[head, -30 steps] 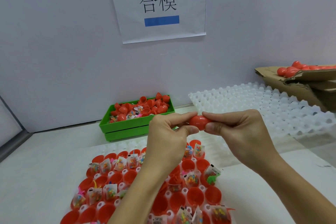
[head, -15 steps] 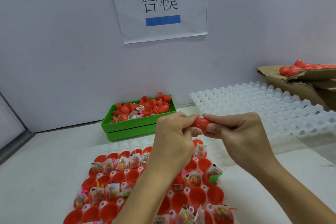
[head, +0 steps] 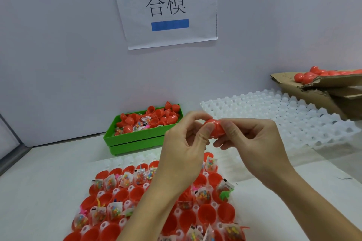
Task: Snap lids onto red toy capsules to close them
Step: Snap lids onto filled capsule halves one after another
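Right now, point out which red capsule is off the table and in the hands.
The red capsule pinched between the left hand and right hand, above the tray. The others sit in containers.

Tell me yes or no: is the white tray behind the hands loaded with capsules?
No: the white tray shows only bare cells, while both the left hand and right hand pinch one red capsule in front of it.

Red capsule [head: 214, 128] held midair, lying sideways, apparently closed though fingers hide the seam. Open red capsule halves [head: 205, 212] upright in tray below, several holding toy packets [head: 115, 210].
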A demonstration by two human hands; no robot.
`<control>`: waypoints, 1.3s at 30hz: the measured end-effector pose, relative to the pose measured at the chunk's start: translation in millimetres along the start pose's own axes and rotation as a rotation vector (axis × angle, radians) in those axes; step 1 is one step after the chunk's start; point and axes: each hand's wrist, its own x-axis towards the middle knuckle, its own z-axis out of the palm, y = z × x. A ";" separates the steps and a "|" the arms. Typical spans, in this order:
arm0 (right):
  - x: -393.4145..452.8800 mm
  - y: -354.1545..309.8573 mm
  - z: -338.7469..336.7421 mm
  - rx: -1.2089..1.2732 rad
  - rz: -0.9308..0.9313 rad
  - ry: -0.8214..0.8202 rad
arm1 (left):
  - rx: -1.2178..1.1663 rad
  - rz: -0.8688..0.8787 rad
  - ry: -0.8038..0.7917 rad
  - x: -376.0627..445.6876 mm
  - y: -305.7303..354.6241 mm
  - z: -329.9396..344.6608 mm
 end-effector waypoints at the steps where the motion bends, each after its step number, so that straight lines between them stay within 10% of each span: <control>1: 0.2 0.2 -0.4 0.002 -0.003 0.008 | -0.002 -0.002 -0.009 -0.2 -0.5 -0.1; 39: 0.7 0.2 -0.4 0.045 -0.044 -0.004 | -0.053 -0.114 0.014 2.7 -4.5 -5.7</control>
